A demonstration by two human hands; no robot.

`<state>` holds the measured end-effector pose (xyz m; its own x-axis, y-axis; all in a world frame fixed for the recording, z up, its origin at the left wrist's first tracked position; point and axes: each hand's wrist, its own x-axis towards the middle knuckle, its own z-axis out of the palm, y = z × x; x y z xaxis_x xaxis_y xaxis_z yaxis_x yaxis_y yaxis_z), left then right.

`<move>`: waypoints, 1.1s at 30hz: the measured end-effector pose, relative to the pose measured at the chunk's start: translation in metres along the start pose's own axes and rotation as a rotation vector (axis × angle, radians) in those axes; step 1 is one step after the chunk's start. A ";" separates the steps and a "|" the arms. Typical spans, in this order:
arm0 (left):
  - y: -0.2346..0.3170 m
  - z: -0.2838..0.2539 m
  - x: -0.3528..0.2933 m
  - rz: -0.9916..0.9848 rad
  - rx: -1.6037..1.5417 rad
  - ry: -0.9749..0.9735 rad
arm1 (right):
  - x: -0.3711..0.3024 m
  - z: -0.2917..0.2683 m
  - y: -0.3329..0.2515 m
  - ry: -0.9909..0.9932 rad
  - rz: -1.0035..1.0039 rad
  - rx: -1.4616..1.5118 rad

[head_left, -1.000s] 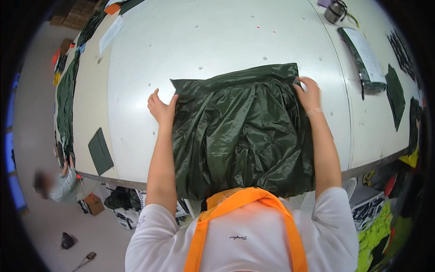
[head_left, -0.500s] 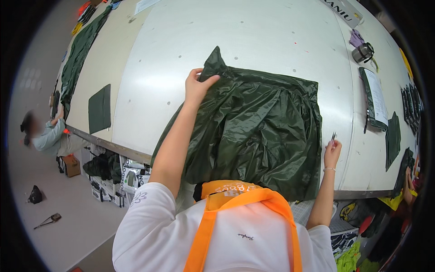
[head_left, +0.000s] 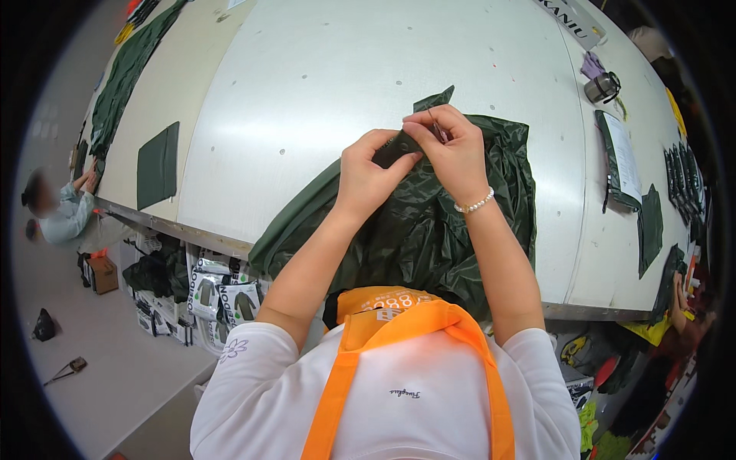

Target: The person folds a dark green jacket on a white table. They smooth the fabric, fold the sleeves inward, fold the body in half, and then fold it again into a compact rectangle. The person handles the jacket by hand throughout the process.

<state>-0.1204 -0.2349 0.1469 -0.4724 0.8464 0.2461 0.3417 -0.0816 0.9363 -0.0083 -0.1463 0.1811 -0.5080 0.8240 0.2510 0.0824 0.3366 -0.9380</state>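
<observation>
A dark green, shiny garment (head_left: 429, 230), crumpled, lies on the table against my front. My left hand (head_left: 372, 172) is closed, pinching a raised strip of its upper edge between thumb and fingers. Close beside it, my right hand (head_left: 454, 146) is closed too, with its fingertips at the same edge. A small pointed metal tool (head_left: 437, 126), like thread snips, sits in the right hand; its lower part is hidden by the fingers. One corner of the garment sticks up beyond both hands.
The pale tabletop (head_left: 322, 100) stretches ahead. A folded green piece (head_left: 158, 165) lies left; at right are a metal cup (head_left: 602, 87), a purple cloth (head_left: 592, 65) and a packed garment with a paper sheet (head_left: 625, 157). Another person (head_left: 61, 211) works at the far left.
My right hand has come from the table's right side to the garment's upper edge, bringing the pointed tool. My left hand has shifted right and nearer, and the edge is now lifted between both hands.
</observation>
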 end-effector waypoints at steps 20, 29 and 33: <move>0.031 0.004 -0.007 -0.276 -0.530 0.187 | -0.036 0.001 0.007 0.191 -0.329 -0.301; 0.036 0.008 -0.011 -0.193 -0.482 0.196 | -0.035 0.000 -0.005 0.223 -0.429 -0.437; 0.038 0.007 -0.012 -0.167 -0.421 0.186 | -0.036 0.001 -0.006 0.225 -0.414 -0.442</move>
<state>-0.0962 -0.2451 0.1776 -0.6430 0.7607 0.0888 -0.0910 -0.1910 0.9774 0.0088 -0.1784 0.1778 -0.3854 0.6450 0.6599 0.2883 0.7635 -0.5779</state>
